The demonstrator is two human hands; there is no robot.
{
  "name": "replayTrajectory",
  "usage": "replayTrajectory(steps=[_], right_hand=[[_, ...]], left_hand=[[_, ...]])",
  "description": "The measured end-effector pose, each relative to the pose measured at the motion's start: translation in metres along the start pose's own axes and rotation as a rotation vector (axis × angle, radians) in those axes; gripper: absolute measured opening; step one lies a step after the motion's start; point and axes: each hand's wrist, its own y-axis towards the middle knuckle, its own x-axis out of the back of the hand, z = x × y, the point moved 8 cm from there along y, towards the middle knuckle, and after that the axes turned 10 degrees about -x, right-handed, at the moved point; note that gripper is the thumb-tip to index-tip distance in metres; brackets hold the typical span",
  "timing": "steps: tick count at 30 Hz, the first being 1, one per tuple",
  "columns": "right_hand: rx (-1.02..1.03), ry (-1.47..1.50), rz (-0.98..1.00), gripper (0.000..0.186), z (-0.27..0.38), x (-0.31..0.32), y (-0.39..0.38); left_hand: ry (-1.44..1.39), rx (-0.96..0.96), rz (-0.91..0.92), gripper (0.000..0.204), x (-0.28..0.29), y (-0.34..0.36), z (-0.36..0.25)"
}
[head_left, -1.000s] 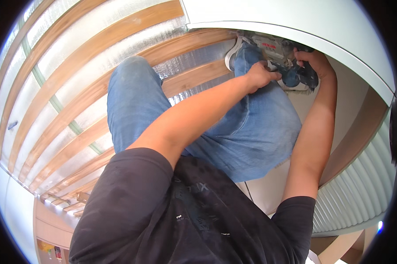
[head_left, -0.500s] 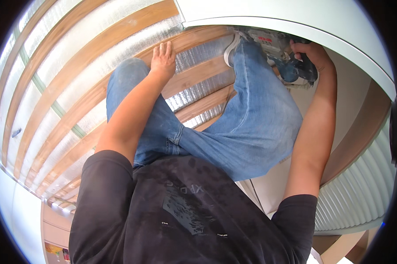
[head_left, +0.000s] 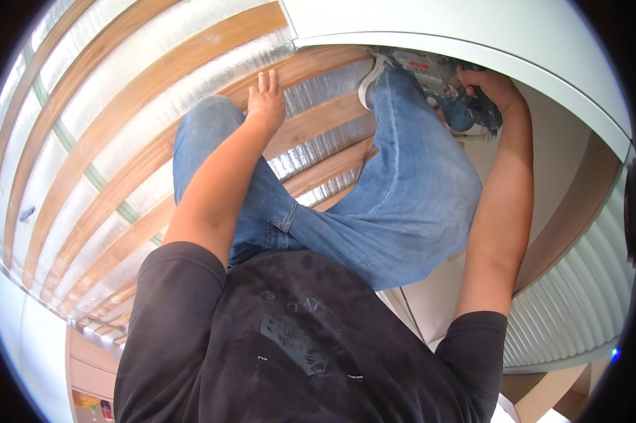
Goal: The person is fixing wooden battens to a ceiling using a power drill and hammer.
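Observation:
My left hand (head_left: 266, 99) lies on a wooden slat (head_left: 307, 65), just past my bent left knee. Its fingers are stretched out and hold nothing. At the upper right, my right hand (head_left: 493, 86) is closed around the dark grip of a teal and black power tool (head_left: 466, 115), whose exact kind I cannot make out. The tool is at the edge of a cluttered grey case or pile (head_left: 420, 65) with a red mark, beside my right lower leg. A pale panel overhead partly hides that pile.
Several wooden slats (head_left: 85, 201) run over silvery foil sheeting (head_left: 325, 83), crossed by a greenish strip (head_left: 95, 176). A white panel edge (head_left: 473, 44) curves above my right hand. To the right stand a brown board (head_left: 568, 218) and a ribbed pale panel (head_left: 565, 317). A small dark object (head_left: 26, 213) lies far left.
My left forearm has swung a little to the right, and the hand has slid slightly along the slat. My right hand and the power tool have shifted slightly left.

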Motion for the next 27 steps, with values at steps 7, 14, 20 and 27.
replayTrajectory(steps=[7,14,20,27], right_hand=[[0.037,0.027,-0.051,0.024,0.003,-0.002,0.002],[-0.032,-0.035,0.016,0.027,0.011,-0.011,0.000],[-0.011,0.001,-0.015,0.026,-0.002,-0.011,0.008],[0.064,0.143,0.035,0.047,0.002,-0.018,0.010]], left_hand=[[0.022,0.000,0.049,0.067,-0.004,0.000,0.000],[0.027,0.011,0.020,0.068,-0.005,-0.002,0.003],[0.011,0.002,0.016,0.067,-0.002,0.000,0.001],[0.010,0.004,0.028,0.065,-0.006,-0.002,0.004]])
